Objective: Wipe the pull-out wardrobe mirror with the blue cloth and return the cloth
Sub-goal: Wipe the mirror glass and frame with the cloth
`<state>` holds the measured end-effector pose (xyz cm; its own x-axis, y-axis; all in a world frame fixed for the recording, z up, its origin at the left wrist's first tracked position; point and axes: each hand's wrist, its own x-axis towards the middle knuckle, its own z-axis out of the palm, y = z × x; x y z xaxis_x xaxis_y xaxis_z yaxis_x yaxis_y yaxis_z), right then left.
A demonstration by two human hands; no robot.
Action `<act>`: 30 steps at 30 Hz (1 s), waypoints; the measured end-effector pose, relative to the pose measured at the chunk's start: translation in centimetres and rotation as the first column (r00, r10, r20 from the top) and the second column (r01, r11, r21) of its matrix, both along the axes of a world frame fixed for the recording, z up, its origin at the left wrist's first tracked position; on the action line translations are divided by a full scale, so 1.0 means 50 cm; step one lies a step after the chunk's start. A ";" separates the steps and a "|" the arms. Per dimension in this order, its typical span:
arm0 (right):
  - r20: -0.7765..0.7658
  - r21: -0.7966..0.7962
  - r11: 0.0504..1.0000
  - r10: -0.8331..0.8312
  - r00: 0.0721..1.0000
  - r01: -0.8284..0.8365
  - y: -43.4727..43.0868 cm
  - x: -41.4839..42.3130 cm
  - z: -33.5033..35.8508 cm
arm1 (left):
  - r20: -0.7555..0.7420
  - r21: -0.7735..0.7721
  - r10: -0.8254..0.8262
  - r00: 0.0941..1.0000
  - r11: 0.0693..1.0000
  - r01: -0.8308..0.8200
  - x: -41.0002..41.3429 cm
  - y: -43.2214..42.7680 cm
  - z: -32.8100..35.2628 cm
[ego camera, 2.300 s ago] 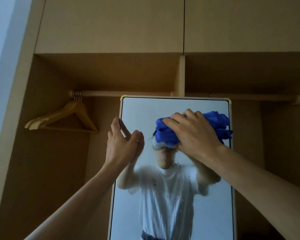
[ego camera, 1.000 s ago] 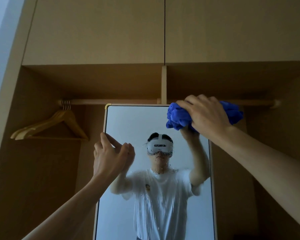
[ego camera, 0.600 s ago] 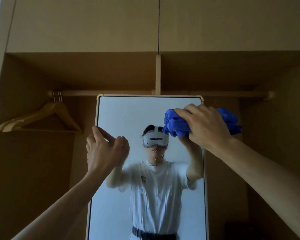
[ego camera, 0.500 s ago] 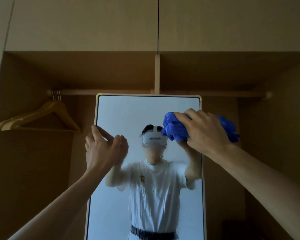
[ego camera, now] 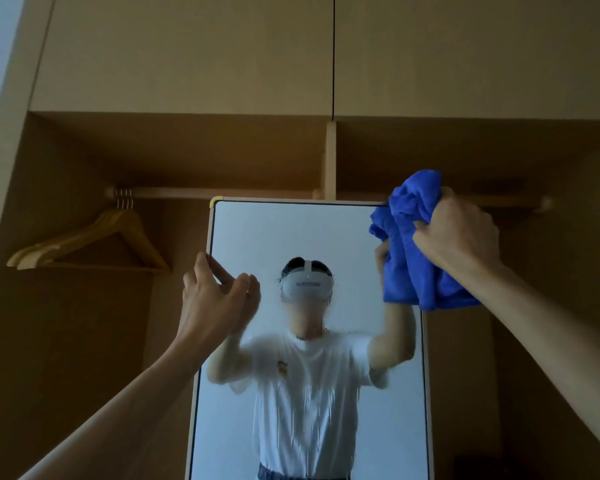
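The cloth (ego camera: 411, 244) is clutched in the right hand (ego camera: 459, 233) at the mirror's (ego camera: 302, 237) top right corner (streaks lower down), while its left edge is gripped by the left hand (ego camera: 215, 299).

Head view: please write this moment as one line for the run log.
step: wiping | right hand: grips blue cloth at top right corner of mirror | left hand: holds mirror's left edge | glass lower down: streaked
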<state>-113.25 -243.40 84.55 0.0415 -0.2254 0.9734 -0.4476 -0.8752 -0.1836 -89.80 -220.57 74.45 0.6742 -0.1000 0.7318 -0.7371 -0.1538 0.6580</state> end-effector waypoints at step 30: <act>-0.105 -0.090 0.995 -0.043 0.994 0.034 0.213 0.194 -0.007 | 0.129 -0.026 -0.179 0.975 0.983 0.184 0.062 0.013 0.014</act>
<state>-103.53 -232.76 84.18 0.1392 -0.1430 0.9799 -0.4940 -0.8677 -0.0564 -86.72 -219.90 75.15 0.5496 -0.1832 0.8151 -0.8277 0.0128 0.5610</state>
